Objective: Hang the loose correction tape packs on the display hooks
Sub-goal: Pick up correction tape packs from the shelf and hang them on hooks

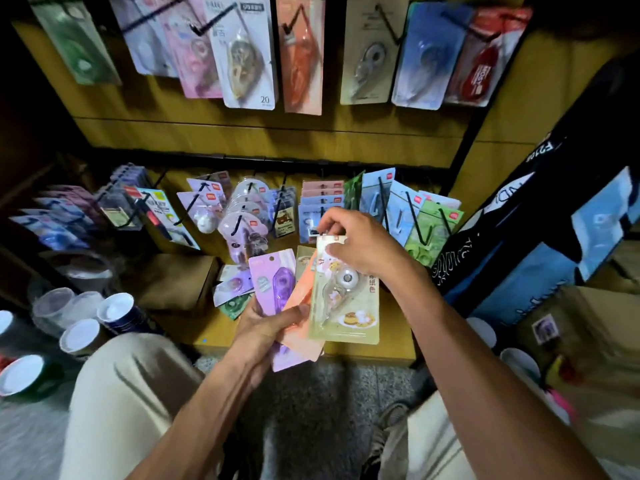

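Head view, frame centre: left hand grips three fanned correction tape packs; right hand pinches the yellow pack.

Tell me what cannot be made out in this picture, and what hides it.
- Head view: the orange pack is mostly covered by the yellow pack and the purple pack.
- The yellow pack's top edge and hang hole sit under the right hand.
- The purple pack's lower part is behind the left hand.
- Printed text on the upper hanging packs is blurred.
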